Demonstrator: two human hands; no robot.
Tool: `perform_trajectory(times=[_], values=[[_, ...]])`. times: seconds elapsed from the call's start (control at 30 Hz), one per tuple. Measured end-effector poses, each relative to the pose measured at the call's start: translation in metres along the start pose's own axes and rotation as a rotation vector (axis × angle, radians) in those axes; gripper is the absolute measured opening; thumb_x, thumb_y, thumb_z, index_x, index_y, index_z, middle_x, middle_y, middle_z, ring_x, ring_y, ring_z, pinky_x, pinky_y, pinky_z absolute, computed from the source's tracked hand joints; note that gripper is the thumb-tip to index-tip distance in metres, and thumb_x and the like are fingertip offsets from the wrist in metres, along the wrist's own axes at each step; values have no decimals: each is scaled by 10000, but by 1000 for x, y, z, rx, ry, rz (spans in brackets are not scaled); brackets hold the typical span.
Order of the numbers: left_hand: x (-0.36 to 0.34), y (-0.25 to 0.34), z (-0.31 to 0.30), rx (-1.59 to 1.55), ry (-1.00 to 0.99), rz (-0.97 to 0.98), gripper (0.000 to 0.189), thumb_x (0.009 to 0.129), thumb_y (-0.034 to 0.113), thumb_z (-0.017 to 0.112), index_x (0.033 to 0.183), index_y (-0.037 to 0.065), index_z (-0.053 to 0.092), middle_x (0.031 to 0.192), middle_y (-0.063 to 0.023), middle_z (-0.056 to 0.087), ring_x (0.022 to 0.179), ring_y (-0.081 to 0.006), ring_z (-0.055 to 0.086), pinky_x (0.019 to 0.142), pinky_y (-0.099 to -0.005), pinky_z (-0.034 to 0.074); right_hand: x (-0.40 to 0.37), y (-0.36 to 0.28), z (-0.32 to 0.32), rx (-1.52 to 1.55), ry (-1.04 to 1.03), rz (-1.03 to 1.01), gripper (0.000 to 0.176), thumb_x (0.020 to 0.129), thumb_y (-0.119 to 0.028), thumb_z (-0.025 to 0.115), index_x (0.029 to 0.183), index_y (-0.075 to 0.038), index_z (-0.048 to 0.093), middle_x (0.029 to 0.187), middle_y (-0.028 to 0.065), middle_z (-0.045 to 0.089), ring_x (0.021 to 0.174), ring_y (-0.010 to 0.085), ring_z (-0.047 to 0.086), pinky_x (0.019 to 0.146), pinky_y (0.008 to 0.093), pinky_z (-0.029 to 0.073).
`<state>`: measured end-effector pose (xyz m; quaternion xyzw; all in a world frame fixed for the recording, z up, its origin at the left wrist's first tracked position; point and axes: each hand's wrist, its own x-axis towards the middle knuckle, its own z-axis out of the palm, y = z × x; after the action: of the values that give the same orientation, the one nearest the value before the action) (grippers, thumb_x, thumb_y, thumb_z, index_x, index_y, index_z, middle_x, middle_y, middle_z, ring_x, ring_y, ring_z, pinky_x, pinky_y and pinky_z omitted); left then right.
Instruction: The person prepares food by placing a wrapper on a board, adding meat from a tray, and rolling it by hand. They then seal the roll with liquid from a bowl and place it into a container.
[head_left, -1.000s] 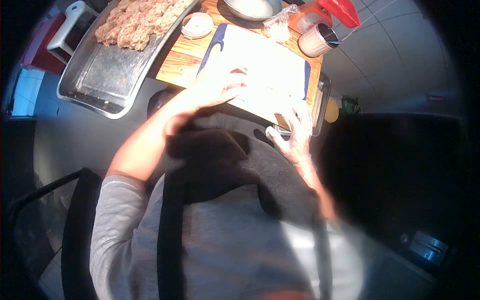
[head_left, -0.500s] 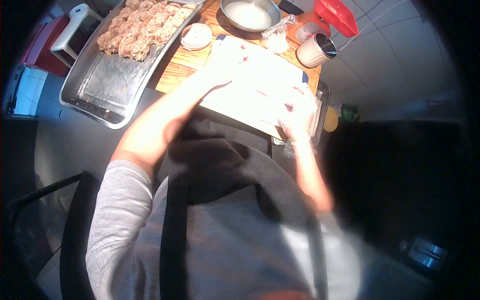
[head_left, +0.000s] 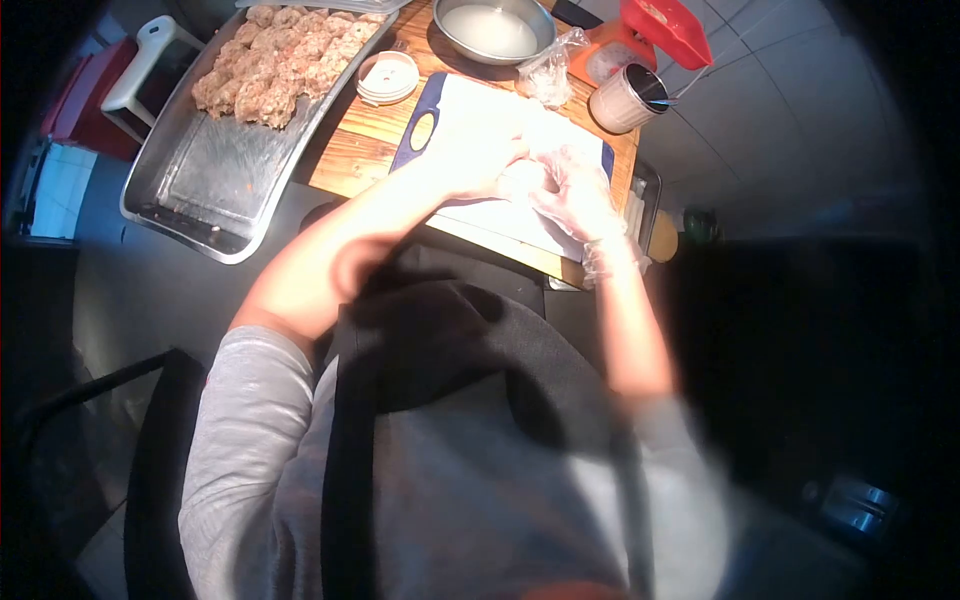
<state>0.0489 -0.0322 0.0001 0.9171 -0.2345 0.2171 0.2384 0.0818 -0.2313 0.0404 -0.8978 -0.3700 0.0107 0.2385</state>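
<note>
My left hand (head_left: 482, 168) and my right hand (head_left: 578, 198) meet over a white cutting board (head_left: 470, 103) with dark blue ends. Clear plastic covers my right hand and bunches at its wrist. Both sets of fingers are curled in and close together, the left ones beside the right thumb. Strong glare bleaches the board and hands, so whatever lies between the fingers cannot be made out.
To the left, a metal tray (head_left: 215, 185) holds lumps of raw minced mixture (head_left: 275, 70). Behind the board are round lids (head_left: 388, 78), a bowl of whitish liquid (head_left: 492, 32), a plastic bag (head_left: 546, 80), a cup (head_left: 626, 100) and a red-topped scale (head_left: 665, 30).
My right hand has moved left and up from the board's right edge, and my left hand has shifted right. They are now together, and the board's left blue end shows.
</note>
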Motion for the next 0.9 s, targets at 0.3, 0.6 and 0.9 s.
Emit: perform_trajectory(times=[0.3,0.6,0.9], values=[[-17,17,-37,-123,-295,-168,216,821,176,650,991,43,642,1043,-157,582,1024,-348,557,876,-451,456,-17,-18,-2,132,-123,117,392,777,-164,676,1152,-62,627,1003,139,625,867,293,616,804,382,501],[14,-20,-44,-189,-421,-284,297,875,202,638,1165,152,675,1152,-103,576,1101,-275,541,973,-402,454,-8,-13,23,110,16,-106,337,765,-178,681,1085,-73,663,935,126,639,835,263,612,789,385,497],[16,-79,-8,78,-228,-20,303,868,271,659,1166,280,707,1188,-43,529,1108,-242,495,1020,-387,426,-3,-56,31,-64,-16,-120,190,769,-246,680,862,-86,638,760,69,600,729,242,586,707,381,481]])
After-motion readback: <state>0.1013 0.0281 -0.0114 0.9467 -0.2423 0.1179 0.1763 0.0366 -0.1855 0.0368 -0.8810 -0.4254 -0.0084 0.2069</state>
